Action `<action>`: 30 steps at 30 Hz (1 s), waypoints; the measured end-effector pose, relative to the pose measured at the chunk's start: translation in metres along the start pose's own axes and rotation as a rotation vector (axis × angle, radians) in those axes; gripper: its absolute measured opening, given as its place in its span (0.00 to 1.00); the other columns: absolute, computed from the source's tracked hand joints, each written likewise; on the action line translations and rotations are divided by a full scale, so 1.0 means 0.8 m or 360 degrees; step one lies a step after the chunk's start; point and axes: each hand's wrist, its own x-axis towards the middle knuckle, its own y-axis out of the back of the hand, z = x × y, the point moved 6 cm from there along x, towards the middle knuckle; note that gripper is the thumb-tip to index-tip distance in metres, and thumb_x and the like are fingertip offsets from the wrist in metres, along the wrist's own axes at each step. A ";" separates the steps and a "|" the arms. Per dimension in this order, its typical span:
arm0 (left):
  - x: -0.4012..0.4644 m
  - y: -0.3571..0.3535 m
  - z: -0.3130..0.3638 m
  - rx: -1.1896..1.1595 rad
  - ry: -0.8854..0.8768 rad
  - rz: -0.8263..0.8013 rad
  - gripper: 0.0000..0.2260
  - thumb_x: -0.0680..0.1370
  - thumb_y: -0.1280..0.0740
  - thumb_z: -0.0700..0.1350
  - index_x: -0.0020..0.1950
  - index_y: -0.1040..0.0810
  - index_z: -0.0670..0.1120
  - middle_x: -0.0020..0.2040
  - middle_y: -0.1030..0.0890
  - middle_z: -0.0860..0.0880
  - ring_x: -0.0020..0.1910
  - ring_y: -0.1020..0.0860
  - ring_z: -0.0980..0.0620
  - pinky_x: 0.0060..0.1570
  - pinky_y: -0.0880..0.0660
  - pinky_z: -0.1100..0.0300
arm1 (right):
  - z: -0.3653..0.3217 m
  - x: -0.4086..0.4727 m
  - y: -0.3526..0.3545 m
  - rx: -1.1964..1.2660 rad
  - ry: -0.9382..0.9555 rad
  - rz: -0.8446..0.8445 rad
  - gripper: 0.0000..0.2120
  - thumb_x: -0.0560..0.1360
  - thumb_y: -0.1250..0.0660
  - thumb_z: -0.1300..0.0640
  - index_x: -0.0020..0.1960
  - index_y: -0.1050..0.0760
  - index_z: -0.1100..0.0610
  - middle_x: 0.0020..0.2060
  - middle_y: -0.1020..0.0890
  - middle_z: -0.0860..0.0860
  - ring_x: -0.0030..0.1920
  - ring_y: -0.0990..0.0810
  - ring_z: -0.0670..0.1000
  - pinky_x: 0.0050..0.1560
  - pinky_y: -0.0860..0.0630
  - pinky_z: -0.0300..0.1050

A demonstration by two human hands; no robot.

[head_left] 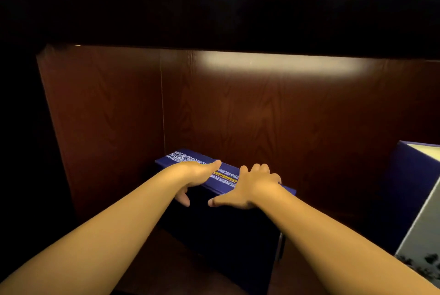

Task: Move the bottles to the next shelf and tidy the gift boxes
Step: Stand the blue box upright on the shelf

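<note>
Two gift boxes are all I can make out in this wooden alcove, and no bottles at all, so whether the bottles are already moved I cannot tell; the tidying looks to be the step in hand. The dark blue gift box (226, 223) stands upright near the back panel (285, 116), skewed, its left end closer to the panel than its right, so I would judge it not yet squared up. A second box (414, 199), blue with a pale face, sits well apart to the right of the blue one, cut off by the edge of view. Both arms reach forward. The left hand (195, 175) lies flat on the blue box's top edge, thumb hooked down its near face. The right hand (252, 187) presses likewise, fingers spread, thumb out to the side. Neither hand is closed; both bear on the box rather than clasp it
</note>
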 end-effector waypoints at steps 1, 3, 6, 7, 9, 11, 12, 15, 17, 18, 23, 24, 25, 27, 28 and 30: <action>0.001 -0.003 0.005 0.0000 0.0003 -0.0036 0.48 0.72 0.46 0.78 0.81 0.43 0.46 0.74 0.32 0.36 0.49 0.17 0.38 0.44 0.16 0.51 | 0.003 -0.010 0.000 -0.0025 -0.0011 0.0002 0.72 0.42 0.45 0.12 0.75 0.41 0.54 0.66 0.32 0.56 0.67 0.36 0.60 0.60 0.32 0.67; 0.006 -0.008 0.017 -0.0003 -0.0046 -0.0090 0.49 0.71 0.44 0.78 0.81 0.43 0.46 0.78 0.38 0.39 0.55 0.19 0.37 0.42 0.16 0.51 | 0.008 -0.031 0.000 -0.0052 -0.0033 -0.0007 0.71 0.44 0.46 0.12 0.75 0.40 0.56 0.65 0.31 0.56 0.66 0.35 0.59 0.58 0.31 0.63; 0.013 -0.022 0.040 0.0049 -0.0153 -0.0178 0.51 0.67 0.39 0.79 0.80 0.40 0.47 0.81 0.42 0.44 0.69 0.28 0.37 0.36 0.16 0.52 | 0.011 -0.061 -0.002 -0.0002 -0.0051 -0.0027 0.69 0.49 0.48 0.12 0.76 0.40 0.57 0.64 0.31 0.55 0.65 0.35 0.57 0.57 0.30 0.58; 0.014 -0.027 0.047 0.0107 -0.0166 -0.0205 0.52 0.65 0.37 0.79 0.79 0.38 0.47 0.79 0.39 0.44 0.69 0.28 0.38 0.38 0.17 0.51 | 0.010 -0.070 -0.002 0.0043 -0.0044 -0.0020 0.68 0.50 0.48 0.12 0.76 0.40 0.58 0.64 0.31 0.55 0.65 0.35 0.57 0.57 0.30 0.57; 0.013 -0.040 0.060 0.0256 -0.0119 -0.0282 0.51 0.61 0.33 0.80 0.72 0.31 0.45 0.69 0.27 0.42 0.59 0.21 0.40 0.45 0.19 0.49 | 0.007 -0.089 -0.004 0.0173 -0.0007 -0.0006 0.67 0.52 0.48 0.13 0.77 0.41 0.59 0.64 0.31 0.56 0.65 0.34 0.57 0.57 0.31 0.55; 0.011 -0.053 0.074 0.0403 -0.0103 -0.0364 0.43 0.60 0.30 0.78 0.59 0.24 0.45 0.55 0.20 0.43 0.49 0.19 0.43 0.42 0.23 0.50 | 0.002 -0.103 -0.008 0.0371 0.0053 -0.0008 0.66 0.52 0.46 0.14 0.76 0.40 0.58 0.63 0.31 0.58 0.62 0.33 0.57 0.58 0.30 0.53; 0.013 -0.059 0.082 0.0467 -0.0130 -0.0391 0.38 0.62 0.29 0.77 0.54 0.24 0.45 0.50 0.20 0.45 0.45 0.20 0.44 0.39 0.26 0.51 | 0.000 -0.109 -0.010 0.0463 0.0100 -0.0004 0.63 0.52 0.44 0.15 0.75 0.39 0.57 0.63 0.31 0.58 0.61 0.31 0.58 0.58 0.29 0.53; 0.014 -0.070 0.105 0.0665 -0.0240 -0.0429 0.36 0.64 0.30 0.76 0.52 0.26 0.45 0.50 0.24 0.48 0.47 0.23 0.46 0.45 0.30 0.52 | 0.004 -0.121 -0.008 0.0540 0.0352 0.0001 0.48 0.59 0.43 0.19 0.68 0.33 0.50 0.62 0.30 0.58 0.58 0.29 0.59 0.52 0.29 0.52; 0.015 -0.074 0.114 0.0755 -0.0285 -0.0426 0.35 0.65 0.31 0.74 0.54 0.24 0.45 0.52 0.22 0.46 0.47 0.22 0.45 0.48 0.29 0.51 | 0.019 -0.118 -0.001 0.0490 0.0498 -0.0007 0.37 0.67 0.41 0.25 0.66 0.31 0.50 0.61 0.26 0.57 0.57 0.26 0.58 0.48 0.29 0.51; 0.018 -0.076 0.117 0.0764 -0.0299 -0.0429 0.34 0.66 0.32 0.72 0.55 0.22 0.44 0.54 0.20 0.44 0.49 0.21 0.45 0.49 0.27 0.51 | 0.030 -0.114 0.005 0.0502 0.0544 0.0027 0.30 0.71 0.40 0.31 0.64 0.30 0.50 0.59 0.24 0.55 0.56 0.24 0.56 0.49 0.27 0.51; 0.019 -0.085 0.120 0.0825 -0.0359 -0.0444 0.37 0.68 0.30 0.68 0.67 0.26 0.45 0.68 0.27 0.43 0.61 0.26 0.41 0.60 0.30 0.50 | 0.098 -0.073 0.044 0.0516 0.0535 0.0326 0.14 0.73 0.34 0.49 0.59 0.24 0.47 0.51 0.18 0.48 0.52 0.20 0.51 0.53 0.23 0.48; 0.017 -0.083 0.119 0.0823 -0.0372 -0.0436 0.35 0.66 0.28 0.68 0.63 0.24 0.44 0.65 0.25 0.43 0.59 0.25 0.42 0.58 0.29 0.50 | 0.109 -0.064 0.050 0.0488 0.0530 0.0345 0.16 0.73 0.33 0.49 0.60 0.24 0.47 0.52 0.18 0.48 0.53 0.20 0.51 0.54 0.23 0.48; 0.015 -0.080 0.119 0.0827 -0.0384 -0.0424 0.34 0.63 0.26 0.67 0.57 0.22 0.45 0.62 0.23 0.43 0.56 0.23 0.42 0.55 0.26 0.51 | 0.118 -0.055 0.054 0.0458 0.0527 0.0344 0.19 0.72 0.31 0.48 0.62 0.25 0.48 0.54 0.19 0.49 0.54 0.21 0.52 0.55 0.24 0.48; 0.012 -0.072 0.120 0.0884 -0.0422 -0.0378 0.40 0.57 0.23 0.67 0.61 0.23 0.45 0.63 0.22 0.43 0.56 0.21 0.42 0.53 0.23 0.51 | 0.131 -0.039 0.058 0.0398 0.0537 0.0289 0.28 0.69 0.28 0.45 0.67 0.29 0.48 0.59 0.22 0.50 0.57 0.23 0.52 0.59 0.25 0.49; 0.013 -0.068 0.122 0.0950 -0.0460 -0.0347 0.50 0.55 0.22 0.67 0.71 0.29 0.44 0.69 0.26 0.44 0.62 0.23 0.41 0.57 0.24 0.49 | 0.135 -0.032 0.057 0.0376 0.0548 0.0240 0.32 0.68 0.26 0.44 0.69 0.31 0.47 0.62 0.24 0.50 0.60 0.24 0.53 0.60 0.26 0.50; 0.013 -0.068 0.124 0.1063 -0.0552 -0.0376 0.64 0.54 0.21 0.66 0.82 0.49 0.50 0.79 0.39 0.47 0.72 0.32 0.41 0.66 0.29 0.45 | 0.138 -0.017 0.053 0.0332 0.0569 0.0130 0.41 0.64 0.23 0.41 0.73 0.35 0.46 0.66 0.29 0.50 0.65 0.28 0.54 0.63 0.27 0.53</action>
